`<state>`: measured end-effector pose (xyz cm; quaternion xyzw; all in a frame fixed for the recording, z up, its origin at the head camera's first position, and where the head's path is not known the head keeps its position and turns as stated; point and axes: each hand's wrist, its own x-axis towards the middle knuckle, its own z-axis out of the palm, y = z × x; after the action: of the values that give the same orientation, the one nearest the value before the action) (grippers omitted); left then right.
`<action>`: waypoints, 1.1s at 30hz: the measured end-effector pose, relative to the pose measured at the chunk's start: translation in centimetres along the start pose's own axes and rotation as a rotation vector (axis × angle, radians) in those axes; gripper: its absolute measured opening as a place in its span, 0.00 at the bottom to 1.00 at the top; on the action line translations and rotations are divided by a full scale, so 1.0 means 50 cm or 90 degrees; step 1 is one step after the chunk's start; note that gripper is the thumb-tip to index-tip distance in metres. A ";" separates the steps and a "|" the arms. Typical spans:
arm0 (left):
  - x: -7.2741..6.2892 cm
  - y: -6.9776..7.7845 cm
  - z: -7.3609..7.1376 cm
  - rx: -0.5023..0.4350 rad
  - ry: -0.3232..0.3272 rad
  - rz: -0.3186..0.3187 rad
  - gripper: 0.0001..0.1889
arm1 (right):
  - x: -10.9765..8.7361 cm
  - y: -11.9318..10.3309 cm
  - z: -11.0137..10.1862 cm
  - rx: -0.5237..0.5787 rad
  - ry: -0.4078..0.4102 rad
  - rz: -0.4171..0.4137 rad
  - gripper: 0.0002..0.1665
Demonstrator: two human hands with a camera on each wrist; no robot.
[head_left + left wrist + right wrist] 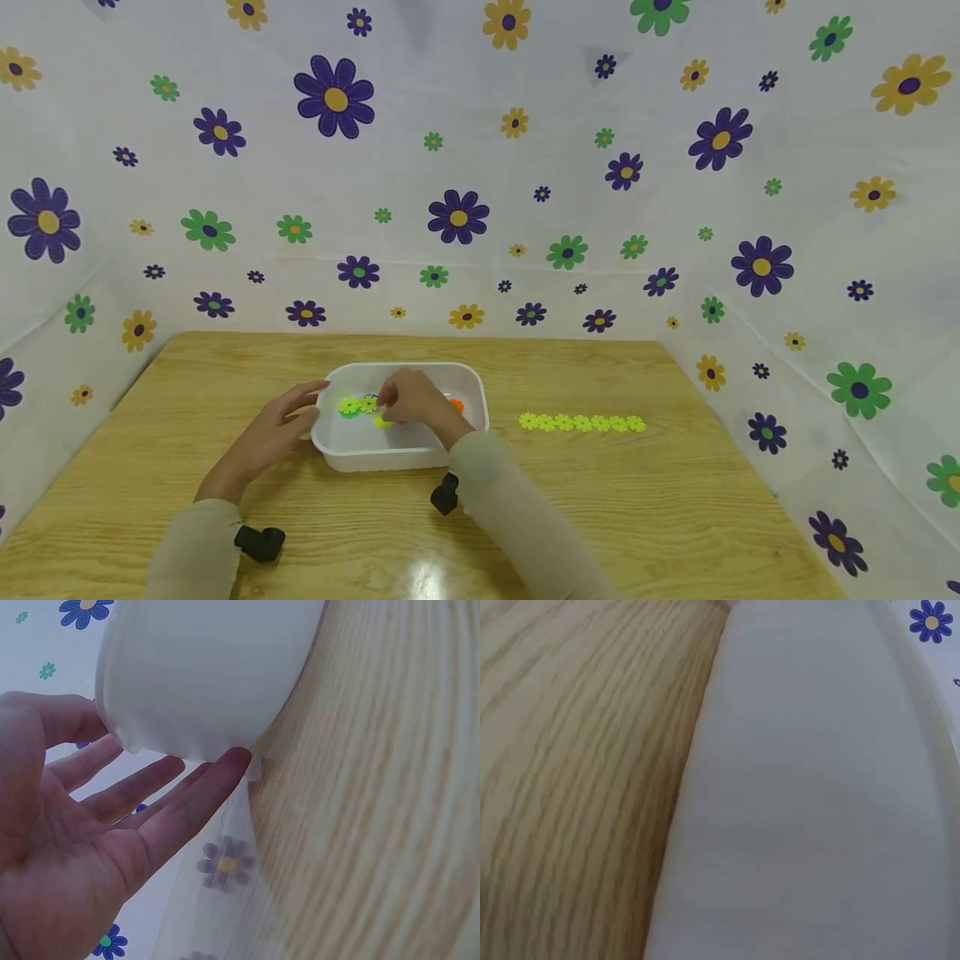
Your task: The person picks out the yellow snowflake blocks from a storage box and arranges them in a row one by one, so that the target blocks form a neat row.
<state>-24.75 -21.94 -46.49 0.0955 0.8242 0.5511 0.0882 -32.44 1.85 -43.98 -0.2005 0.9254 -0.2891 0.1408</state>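
Observation:
A white plastic tub [352,457] stands on the table with several flower-shaped plastic pieces inside. Against its left end rests my left hand [285,425], fingers spread and fairly straight; the left wrist view shows the fingertips of this hand [97,817] touching the tub's outer wall [202,675]. My right hand [412,398] reaches down into the tub, its fingertips among the pieces. Beside them lie yellow-green flower pieces [349,406] and a yellow piece [382,421]. Whether the right fingers pinch a piece is hidden. Only the tub's side wall [802,787] and table fill the right wrist view.
To the tub's right, a straight row of joined yellow-green flower pieces [582,423] lies on the wooden table [675,517]. An orange piece [456,406] shows at the tub's right side, partly behind the right wrist. A flower-printed sheet [420,167] hangs behind and at both sides.

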 end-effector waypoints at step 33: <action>-0.001 -0.002 0.000 -0.003 -0.003 0.004 0.31 | -0.030 -0.008 -0.024 0.040 -0.027 0.014 0.04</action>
<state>-24.72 -22.00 -46.59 0.0991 0.8225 0.5530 0.0889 -31.45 2.78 -42.58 -0.1921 0.9148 -0.3121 0.1695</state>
